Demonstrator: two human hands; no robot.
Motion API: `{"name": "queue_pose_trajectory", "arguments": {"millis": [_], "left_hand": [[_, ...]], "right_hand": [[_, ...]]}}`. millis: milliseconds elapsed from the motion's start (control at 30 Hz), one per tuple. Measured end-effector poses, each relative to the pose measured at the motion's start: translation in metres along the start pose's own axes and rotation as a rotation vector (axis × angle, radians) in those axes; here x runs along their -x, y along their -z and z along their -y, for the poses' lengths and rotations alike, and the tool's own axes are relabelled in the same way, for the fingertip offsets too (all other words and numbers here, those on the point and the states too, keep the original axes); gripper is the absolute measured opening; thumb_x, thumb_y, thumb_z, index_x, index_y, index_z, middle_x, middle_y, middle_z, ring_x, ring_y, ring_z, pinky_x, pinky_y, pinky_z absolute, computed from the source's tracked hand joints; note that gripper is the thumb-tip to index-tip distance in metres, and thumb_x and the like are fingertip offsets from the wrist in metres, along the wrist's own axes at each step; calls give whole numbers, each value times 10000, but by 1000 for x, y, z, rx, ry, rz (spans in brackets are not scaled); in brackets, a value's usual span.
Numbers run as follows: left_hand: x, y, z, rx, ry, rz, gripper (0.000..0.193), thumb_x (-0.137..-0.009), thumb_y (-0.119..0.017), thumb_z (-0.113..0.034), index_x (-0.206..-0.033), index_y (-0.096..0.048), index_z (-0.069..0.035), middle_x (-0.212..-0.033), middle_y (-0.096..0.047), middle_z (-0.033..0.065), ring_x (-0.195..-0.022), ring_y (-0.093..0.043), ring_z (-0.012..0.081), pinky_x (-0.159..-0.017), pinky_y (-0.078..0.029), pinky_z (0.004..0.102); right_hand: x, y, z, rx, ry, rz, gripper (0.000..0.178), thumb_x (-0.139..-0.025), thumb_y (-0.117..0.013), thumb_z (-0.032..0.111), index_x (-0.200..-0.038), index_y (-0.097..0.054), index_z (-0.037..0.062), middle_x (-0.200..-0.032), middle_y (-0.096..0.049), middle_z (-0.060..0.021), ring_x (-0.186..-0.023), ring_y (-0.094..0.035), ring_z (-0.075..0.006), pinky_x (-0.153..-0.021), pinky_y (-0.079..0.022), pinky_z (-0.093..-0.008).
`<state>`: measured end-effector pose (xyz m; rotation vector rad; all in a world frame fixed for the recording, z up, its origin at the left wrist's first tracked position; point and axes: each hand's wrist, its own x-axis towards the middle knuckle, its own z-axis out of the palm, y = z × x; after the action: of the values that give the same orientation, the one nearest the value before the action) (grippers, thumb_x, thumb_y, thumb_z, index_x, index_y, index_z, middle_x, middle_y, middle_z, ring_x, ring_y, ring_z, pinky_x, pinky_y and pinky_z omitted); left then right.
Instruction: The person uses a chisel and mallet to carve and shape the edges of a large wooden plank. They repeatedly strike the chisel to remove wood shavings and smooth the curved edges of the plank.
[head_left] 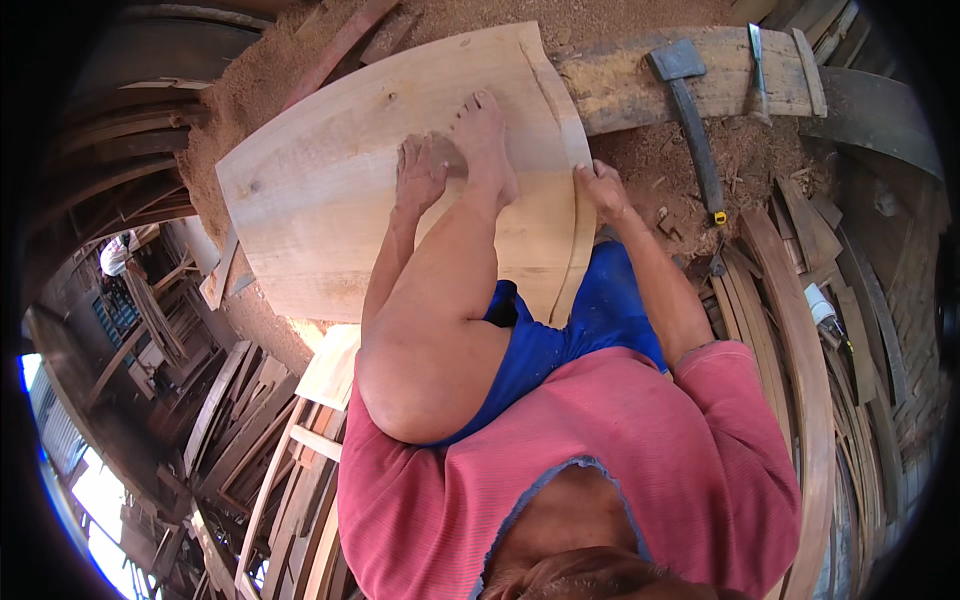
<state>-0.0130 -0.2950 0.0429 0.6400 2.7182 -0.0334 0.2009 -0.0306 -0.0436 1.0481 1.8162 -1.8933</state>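
A wide, pale wooden board (330,190) lies before me, with a line running along its curved right edge. My left hand (421,178) rests flat on its face, fingers stretched out, beside my bare foot (484,135), which presses on the board. At the right edge, my right hand (602,188) is closed, the fingers and thumb gripping the board's rim; the underside of that grip is hidden. Just beyond lies an axe-like tool (694,125) with a grey head and dark handle. Farther right, a chisel (757,70) rests on a thick plank (640,85).
Sawdust and shavings (660,165) cover the ground around the board. Long timber pieces (800,350) are stacked at my right, and more scrap wood (250,410) is piled at the lower left. A white container (820,303) sits among the right-hand wood.
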Motion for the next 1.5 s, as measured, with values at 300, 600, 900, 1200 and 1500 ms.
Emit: {"name": "queue_pose_trajectory", "arguments": {"millis": [300, 600, 900, 1200, 1500], "left_hand": [[-6, 59, -152, -283, 79, 117, 665, -736, -743, -154, -1303, -427, -11, -1282, -559, 186, -1182, -586, 335, -905, -525, 389], [20, 35, -32, 4, 182, 105, 477, -834, -583, -213, -1266, -497, -31, -1261, -606, 195, -1159, -588, 373, -923, -509, 409], [-26, 5, -81, 274, 174, 40, 413, -963, -389, -297, -1238, -577, -52, -1263, -641, 213, -1156, -569, 426, -966, -475, 443], [-77, -43, -84, 407, 134, 55, 491, -984, -359, -379, -1287, -599, -75, -1420, -573, 204, -1292, -509, 407, -1091, -400, 458], [-90, -36, -97, -9, 78, 165, 403, -1007, -364, -262, -1312, -552, -78, -1396, -582, 190, -1289, -532, 365, -1066, -427, 460]], "right_hand": [[49, -14, -77, -488, -258, 172, 496, -1040, -590, 433, -1268, -679, 2, -1144, -715, -79, -1007, -643, -138, -872, -520, -315], [38, -29, -102, -196, -389, -21, 564, -1022, -603, 492, -1161, -696, -47, -1070, -727, -133, -968, -658, -183, -847, -529, -356], [35, -31, -80, -389, -419, 14, 663, -959, -635, 568, -1151, -705, -63, -1124, -736, -228, -1093, -697, -321, -946, -511, -423], [9, -42, -116, -431, -190, -61, 540, -1010, -653, 448, -1193, -691, -59, -1113, -735, -129, -924, -700, -189, -825, -566, -362], [42, -39, -65, -258, -341, -278, 494, -981, -669, 412, -1173, -725, -40, -1142, -750, -167, -1031, -710, -252, -905, -537, -400]]}}
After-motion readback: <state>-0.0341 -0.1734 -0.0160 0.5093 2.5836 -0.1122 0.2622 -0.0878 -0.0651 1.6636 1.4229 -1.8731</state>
